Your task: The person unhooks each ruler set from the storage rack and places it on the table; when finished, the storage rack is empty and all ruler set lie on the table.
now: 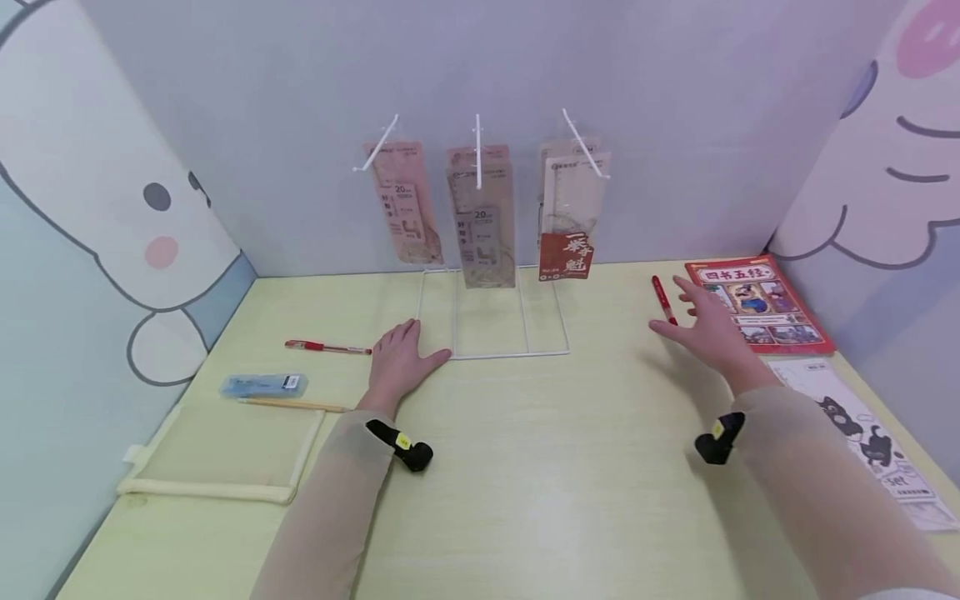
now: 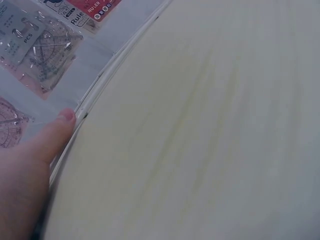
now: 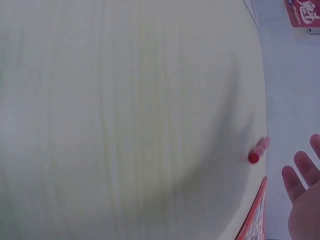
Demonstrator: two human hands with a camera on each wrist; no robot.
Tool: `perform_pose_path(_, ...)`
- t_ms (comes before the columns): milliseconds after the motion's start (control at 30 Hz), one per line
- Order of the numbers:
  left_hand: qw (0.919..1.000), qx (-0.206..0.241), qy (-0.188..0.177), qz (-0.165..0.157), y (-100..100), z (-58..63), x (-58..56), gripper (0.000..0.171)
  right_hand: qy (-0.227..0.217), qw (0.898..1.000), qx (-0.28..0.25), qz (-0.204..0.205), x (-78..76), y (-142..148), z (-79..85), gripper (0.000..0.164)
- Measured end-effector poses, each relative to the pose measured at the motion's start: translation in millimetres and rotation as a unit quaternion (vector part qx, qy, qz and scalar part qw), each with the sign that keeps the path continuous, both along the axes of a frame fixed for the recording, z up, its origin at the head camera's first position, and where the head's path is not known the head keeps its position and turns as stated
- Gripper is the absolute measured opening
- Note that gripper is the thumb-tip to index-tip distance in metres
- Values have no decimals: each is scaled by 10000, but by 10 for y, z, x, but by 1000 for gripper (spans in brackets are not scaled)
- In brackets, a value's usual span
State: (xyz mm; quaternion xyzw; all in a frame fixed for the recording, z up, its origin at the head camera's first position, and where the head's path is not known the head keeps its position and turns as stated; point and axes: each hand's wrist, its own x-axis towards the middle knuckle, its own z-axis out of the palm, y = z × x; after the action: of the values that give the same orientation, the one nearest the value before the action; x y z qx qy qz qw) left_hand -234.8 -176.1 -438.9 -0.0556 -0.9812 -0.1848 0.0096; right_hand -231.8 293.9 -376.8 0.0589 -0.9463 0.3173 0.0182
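Observation:
My left hand [image 1: 401,362] rests on the table at the near left corner of a white wire display rack [image 1: 510,356], fingers spread. Its thumb [image 2: 60,132] touches or lies close against the rack's base wire. Packaged ruler sets hang from three hooks: a pink one [image 1: 407,200] at left, a greyish-pink one [image 1: 483,225] in the middle, a white and red one [image 1: 570,217] at right. My right hand [image 1: 705,329] hovers with loosely spread fingers beside a red pen [image 1: 662,298]. The pen lies on the table, just apart from the fingers.
A red booklet [image 1: 761,304] and a white sheet with black cats [image 1: 862,425] lie at the right edge. On the left are another red pen [image 1: 327,347], a blue box [image 1: 262,384], a wooden pencil [image 1: 292,404] and a mesh pouch [image 1: 217,487]. A wall stands behind.

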Motion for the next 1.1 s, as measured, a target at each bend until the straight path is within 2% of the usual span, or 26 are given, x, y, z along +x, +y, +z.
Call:
perform_pose_path(267,10000,16,-4,18,12,-13,-5,92,96,9981,-605,-53,-266,-535,27,99)
perform_pose_path(500,10000,-12,4,6,11,-15,-10,92,500,9944,-909,-211,-428,-899,203,101)
perform_pose_path(733,10000,-43,-28,-32,25,-8,-18,92,779,9871,-1362,-315,-493,-1145,436,101)
perform_pose_path(933,10000,9,37,-16,12,27,10,91,1096,9840,-1369,-316,-547,-1319,524,98)
perform_pose_path(1100,10000,38,-25,-35,15,30,6,91,1176,9825,-1392,-384,-565,-1386,556,97)
